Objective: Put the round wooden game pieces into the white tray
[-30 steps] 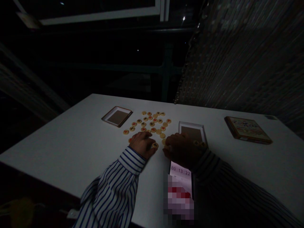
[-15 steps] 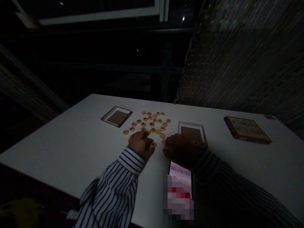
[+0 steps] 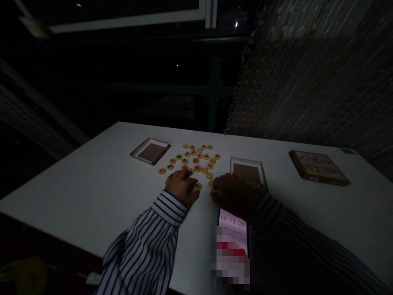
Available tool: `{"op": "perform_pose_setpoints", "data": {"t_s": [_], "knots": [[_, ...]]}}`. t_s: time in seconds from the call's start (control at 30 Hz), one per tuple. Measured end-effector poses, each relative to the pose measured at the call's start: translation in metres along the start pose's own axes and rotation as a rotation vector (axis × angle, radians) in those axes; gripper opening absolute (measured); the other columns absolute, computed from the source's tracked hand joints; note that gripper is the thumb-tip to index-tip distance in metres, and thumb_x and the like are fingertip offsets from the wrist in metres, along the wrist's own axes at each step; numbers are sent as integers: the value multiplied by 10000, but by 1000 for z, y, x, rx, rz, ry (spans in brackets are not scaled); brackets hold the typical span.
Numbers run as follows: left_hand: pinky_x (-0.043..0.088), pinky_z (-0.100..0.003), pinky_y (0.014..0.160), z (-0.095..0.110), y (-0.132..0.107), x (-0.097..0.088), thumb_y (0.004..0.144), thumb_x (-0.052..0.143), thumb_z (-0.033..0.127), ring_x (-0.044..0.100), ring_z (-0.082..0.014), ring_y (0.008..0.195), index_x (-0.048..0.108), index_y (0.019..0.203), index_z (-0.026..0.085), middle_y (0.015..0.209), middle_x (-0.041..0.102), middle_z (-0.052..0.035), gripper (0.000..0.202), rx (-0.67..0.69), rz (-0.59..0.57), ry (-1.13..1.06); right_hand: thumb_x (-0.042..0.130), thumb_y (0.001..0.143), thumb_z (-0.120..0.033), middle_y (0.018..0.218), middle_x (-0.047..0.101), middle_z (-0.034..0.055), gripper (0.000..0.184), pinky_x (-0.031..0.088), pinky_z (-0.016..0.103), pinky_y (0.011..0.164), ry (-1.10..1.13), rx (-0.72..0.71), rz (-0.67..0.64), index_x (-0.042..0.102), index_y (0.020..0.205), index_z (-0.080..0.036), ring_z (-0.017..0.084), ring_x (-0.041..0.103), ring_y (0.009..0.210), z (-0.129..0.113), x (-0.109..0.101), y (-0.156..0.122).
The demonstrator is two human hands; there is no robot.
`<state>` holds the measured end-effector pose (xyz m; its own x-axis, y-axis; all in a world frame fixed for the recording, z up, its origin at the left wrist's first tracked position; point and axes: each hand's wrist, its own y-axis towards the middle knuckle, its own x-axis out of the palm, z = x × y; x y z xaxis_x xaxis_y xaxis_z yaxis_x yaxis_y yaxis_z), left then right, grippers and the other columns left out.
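My left hand [image 3: 181, 187] rests palm down on the table, fingers spread. By the gap between its thumb and forefinger lies a Chinese chess piece [image 3: 197, 187] with a black character; whether the hand touches it is unclear. My right hand [image 3: 233, 190], in shadow, has its fingers curled and its fingertips pressed together at the edge of a pale round chess piece [image 3: 216, 191], mostly covered. Another blank-side-up piece [image 3: 211, 183] lies just beyond those fingertips. Ahead of both hands, several round pieces with red or black characters, such as a red one [image 3: 197, 168], lie scattered.
An open box tray [image 3: 262, 168] stands behind my right hand, with two pieces near its front edge. Another shallow tray [image 3: 167, 146] is at the left. A closed printed box [image 3: 319, 167] lies at the right. A phone [image 3: 233, 229] showing a timer lies on the white table [image 3: 92, 184].
Both hands hold nearly the same position. The phone's timer has advanced from 00:13:23 to 00:13:24. The pieces have not visibly moved on the table.
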<state>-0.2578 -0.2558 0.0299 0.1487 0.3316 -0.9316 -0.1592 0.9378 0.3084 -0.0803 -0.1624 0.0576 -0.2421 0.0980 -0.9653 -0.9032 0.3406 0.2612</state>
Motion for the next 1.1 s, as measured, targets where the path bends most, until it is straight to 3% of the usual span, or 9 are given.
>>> {"op": "perform_pose_setpoints", "data": {"t_s": [0.37,0.57,0.77,1.1], "knots": [[406,-458,821,-2,2,-1,647,598,427,502,-271,981,632,958,248,1064,550,-82,361,39,35,-52,430,768,-280,730,588,39,161,246,322,707,42,24,28,539,767,-163,158,491,720,-1,-3,1],[409,-433,814,5,4,-6,651,612,398,509,-249,960,621,962,249,1034,568,-62,346,84,88,-146,466,747,-278,697,589,22,140,273,303,694,135,69,143,546,742,-163,147,501,691,-1,-4,4],[404,-411,834,17,4,-11,673,605,394,521,-227,961,606,929,198,1017,590,-73,322,130,197,-233,521,738,-296,639,567,1,128,319,262,621,308,170,260,544,730,-171,123,501,622,1,-2,8],[413,-364,806,29,5,-16,714,593,365,546,-185,907,571,927,177,952,617,-66,285,201,325,-310,494,777,-297,688,592,10,141,408,224,557,739,211,193,541,770,-164,100,531,610,6,-8,8]]}}
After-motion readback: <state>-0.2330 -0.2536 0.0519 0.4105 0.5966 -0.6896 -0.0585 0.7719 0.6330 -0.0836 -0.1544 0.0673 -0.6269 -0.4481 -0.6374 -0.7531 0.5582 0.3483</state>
